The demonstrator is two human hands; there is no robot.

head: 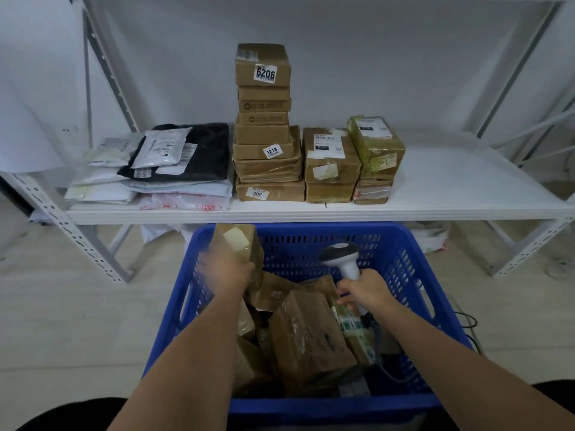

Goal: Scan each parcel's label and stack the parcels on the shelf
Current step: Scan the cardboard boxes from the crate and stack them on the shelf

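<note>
My left hand [224,269] grips a small brown cardboard parcel [241,244] with a pale label, held above the far left of the blue basket [404,262]. My right hand [367,290] holds a white and black barcode scanner [342,258] by its handle, head up, over the basket's right side. Several brown parcels [308,334] lie in the basket. On the white shelf [451,188] stand a tall stack of boxes [264,126] topped by one marked 6206, and two lower stacks [351,160] to its right.
A pile of soft mail bags [161,169], white, grey and black, lies at the shelf's left. Slotted metal uprights [62,225] frame the shelf. Bagged items [432,241] sit on the floor under it. A black cable [466,325] runs right of the basket.
</note>
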